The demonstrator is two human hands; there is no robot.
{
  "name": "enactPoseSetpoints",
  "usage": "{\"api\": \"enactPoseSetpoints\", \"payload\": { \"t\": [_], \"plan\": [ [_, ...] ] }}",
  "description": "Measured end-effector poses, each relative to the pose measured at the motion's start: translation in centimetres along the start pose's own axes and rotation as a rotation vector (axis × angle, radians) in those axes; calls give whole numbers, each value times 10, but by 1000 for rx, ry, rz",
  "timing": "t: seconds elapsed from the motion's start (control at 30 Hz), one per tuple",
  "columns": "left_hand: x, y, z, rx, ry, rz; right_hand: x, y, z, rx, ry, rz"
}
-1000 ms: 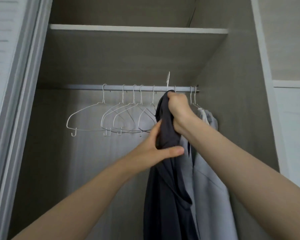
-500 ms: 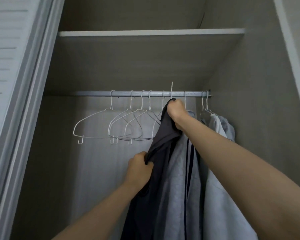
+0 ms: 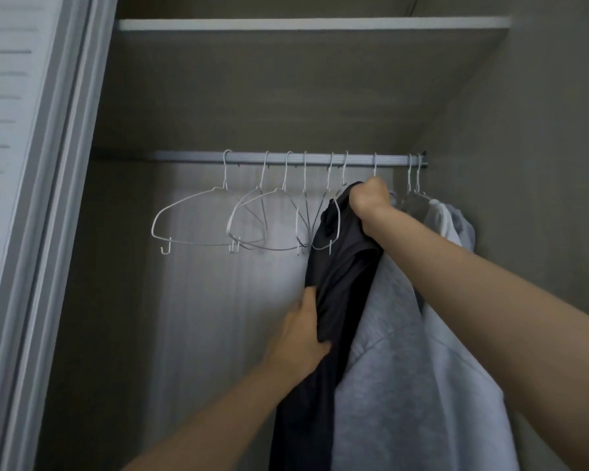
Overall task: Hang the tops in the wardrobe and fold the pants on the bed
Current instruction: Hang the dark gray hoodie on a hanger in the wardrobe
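Since half a second ago our left hand (image 3: 301,338) has slid from a bunched hold on the cloth's edge to a flatter grasp along the side of the dark top (image 3: 340,280), thumb pointing up the fabric and fingers tucked behind it. Our right hand (image 3: 371,198) has stayed high, just under the rail (image 3: 286,158); its grip is a closed fist around the bunched upper part of the dark top, near a hanger hook. We cannot tell whether a hanger sits inside the fist.

From that fist the dark top falls in a long fold between our arms and runs out of view at the bottom. Touching it on the right hangs a grey sweatshirt (image 3: 398,368), with a paler grey top (image 3: 456,226) behind it, close to the right wall of the wardrobe (image 3: 524,164). Those two fill the rail's right end.

Left of the dark top, a cluster of white wire hangers (image 3: 269,219) hangs bare on the rail, several overlapping, the nearest one lying across the dark cloth's upper edge. One hanger stands a little apart at the left, and beyond it the rail is bare up to the left side, where the sliding door (image 3: 31,198) frames the opening. A shelf (image 3: 313,24) spans the wardrobe well above the rail.
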State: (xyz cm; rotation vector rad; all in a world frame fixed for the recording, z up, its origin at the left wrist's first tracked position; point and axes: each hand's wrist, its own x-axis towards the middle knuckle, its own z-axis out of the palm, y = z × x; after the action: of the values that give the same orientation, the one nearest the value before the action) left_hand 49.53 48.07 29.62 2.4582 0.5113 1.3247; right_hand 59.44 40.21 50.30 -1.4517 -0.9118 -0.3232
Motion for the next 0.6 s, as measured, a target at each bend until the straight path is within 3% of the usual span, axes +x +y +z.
{"api": "enactPoseSetpoints", "payload": {
  "t": [0.17, 0.33, 0.43, 0.6],
  "plan": [
    [-37, -11, 10, 1, -67, -108, -38, 14, -1, -245, -14, -118],
    [-76, -28, 19, -27, -11, -129, -107, 46, -1, -428, -32, -261],
    [-96, -32, 20, -64, 39, -87, -145, 60, -2, -383, -23, -368],
    [-131, -43, 19, -88, 56, -141, -199, 83, 1, -256, -213, -369]
  ]
}}
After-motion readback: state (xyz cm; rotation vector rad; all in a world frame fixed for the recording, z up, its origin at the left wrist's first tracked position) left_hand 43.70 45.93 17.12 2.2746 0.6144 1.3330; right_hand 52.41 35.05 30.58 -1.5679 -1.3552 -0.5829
